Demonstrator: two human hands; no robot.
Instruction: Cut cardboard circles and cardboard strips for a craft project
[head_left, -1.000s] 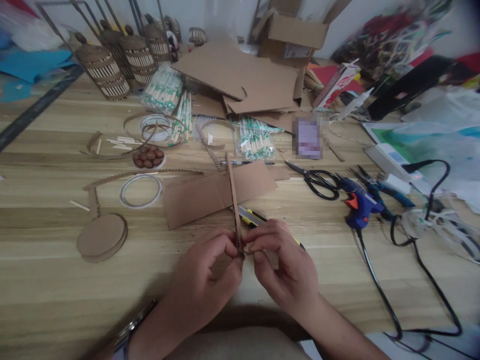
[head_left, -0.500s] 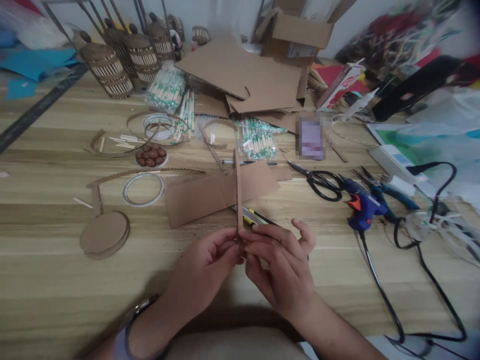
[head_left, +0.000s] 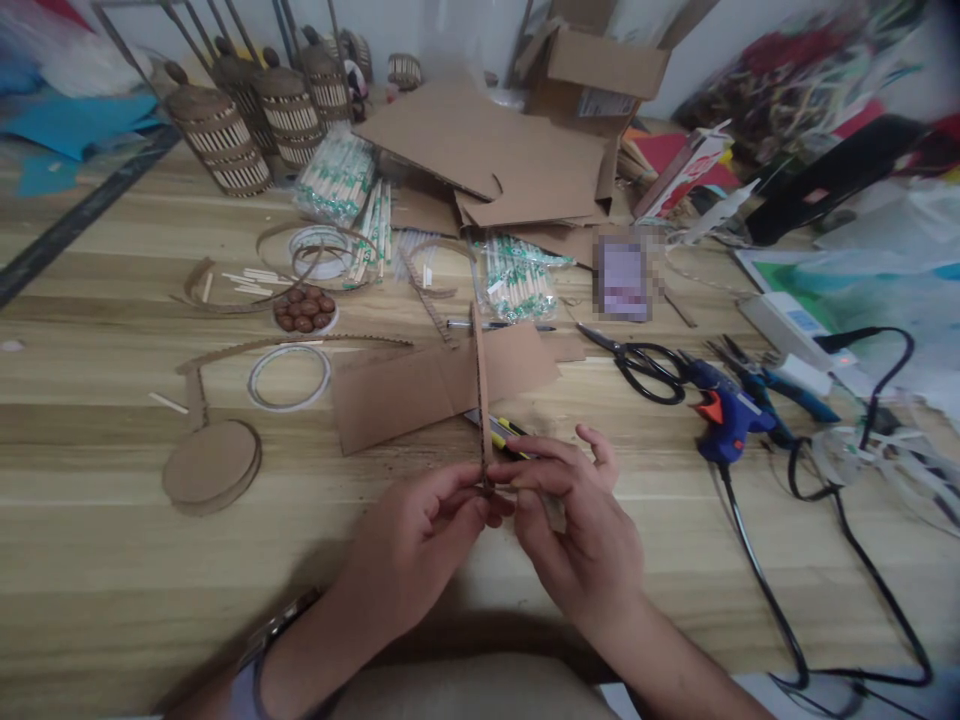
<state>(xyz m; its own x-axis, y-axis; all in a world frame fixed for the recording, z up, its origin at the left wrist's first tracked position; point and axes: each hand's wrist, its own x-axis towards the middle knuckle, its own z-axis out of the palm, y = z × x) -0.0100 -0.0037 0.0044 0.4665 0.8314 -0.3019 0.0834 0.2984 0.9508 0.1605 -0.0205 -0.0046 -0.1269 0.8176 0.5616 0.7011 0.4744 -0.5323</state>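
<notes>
A narrow cardboard strip [head_left: 480, 385] stands up from my fingers and points away from me. My left hand [head_left: 427, 540] pinches its near end between thumb and fingers. Close on the right, my right hand [head_left: 574, 530] has thumb and forefinger pressed together beside that end, the other fingers lifted. A thin, pale sliver shows at its fingertips, too small to name. Beyond the hands lie a flat cardboard piece [head_left: 405, 395] and a yellow-and-black utility knife [head_left: 506, 436], partly covered by the strip and my right hand.
Scissors [head_left: 649, 370], a blue glue gun [head_left: 727, 410] with its cable, and pliers [head_left: 795, 390] lie at right. Stacked cardboard discs [head_left: 210, 465], a tape roll [head_left: 251, 380] and a bowl of brown balls [head_left: 306, 310] are at left. Bagged sticks [head_left: 517, 280] and lantern-like cylinders [head_left: 221, 135] stand farther back.
My right hand has drawn slightly right, away from the left fingertips, and the pale sliver now shows between them. The strip's near end has shifted a little right and down.
</notes>
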